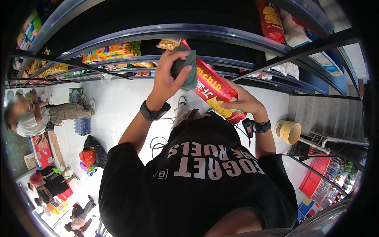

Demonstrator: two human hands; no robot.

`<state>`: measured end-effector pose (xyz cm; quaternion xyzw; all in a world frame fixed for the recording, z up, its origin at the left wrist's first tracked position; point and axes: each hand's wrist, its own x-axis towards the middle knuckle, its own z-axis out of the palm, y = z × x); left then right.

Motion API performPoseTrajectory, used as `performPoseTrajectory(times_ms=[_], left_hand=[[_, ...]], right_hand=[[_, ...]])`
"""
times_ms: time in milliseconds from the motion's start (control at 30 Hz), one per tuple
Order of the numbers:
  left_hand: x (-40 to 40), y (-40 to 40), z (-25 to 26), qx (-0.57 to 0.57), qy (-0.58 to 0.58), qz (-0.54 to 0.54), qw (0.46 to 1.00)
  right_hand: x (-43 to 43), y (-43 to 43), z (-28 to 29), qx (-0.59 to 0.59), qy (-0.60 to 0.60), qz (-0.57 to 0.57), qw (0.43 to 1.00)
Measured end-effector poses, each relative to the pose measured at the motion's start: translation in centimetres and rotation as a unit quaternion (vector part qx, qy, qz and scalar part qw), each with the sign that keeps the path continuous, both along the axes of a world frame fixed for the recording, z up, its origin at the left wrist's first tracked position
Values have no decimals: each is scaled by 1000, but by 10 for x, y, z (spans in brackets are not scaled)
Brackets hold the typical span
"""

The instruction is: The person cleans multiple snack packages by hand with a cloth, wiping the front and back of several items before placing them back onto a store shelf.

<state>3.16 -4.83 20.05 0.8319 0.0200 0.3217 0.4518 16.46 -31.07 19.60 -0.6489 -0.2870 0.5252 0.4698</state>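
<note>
In front of my chest hangs a long red chip bag with printed yellow chips, tilted with its upper end toward the shelves. My right hand grips its lower end, thumb across the front and the other fingers mostly hidden behind. A dark green cloth is bunched in my left hand and lies against the bag's upper part. Just beyond that hand, a clear pack of tan snacks rests on a shelf. Both wrists wear dark strapped devices.
Black shelving with clear front rails spans the far side. Orange snack packs fill its left part; another red chip bag sits at upper right. A yellow bucket stands by stairs. Another person is at left, near a bottle pack.
</note>
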Motion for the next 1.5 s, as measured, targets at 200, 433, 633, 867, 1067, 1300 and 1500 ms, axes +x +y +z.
performPoseTrajectory(times_ms=[200, 433, 633, 867, 1067, 1300, 1500], left_hand=[[20, 0, -1, 182, -77, 41, 979], [20, -72, 10, 314, -135, -133, 930], [51, 15, 43, 231, -193, -31, 953], [35, -36, 37, 100, -150, -158, 971], [10, -43, 7, 184, -155, -224, 945], [64, -6, 44, -224, -116, -162, 954], [43, -43, 34, -191, -76, -208, 956]], right_hand=[[-10, 4, 14, 47, -5, -38, 998], [-10, 23, 30, 225, -116, -83, 964], [-23, 23, 49, 202, 16, -183, 962], [-39, 37, 40, 282, 155, -285, 903], [-33, 31, 34, 278, 131, -299, 903], [-34, 27, 33, 260, 80, -202, 941], [-28, 49, 50, 208, -103, -290, 929]])
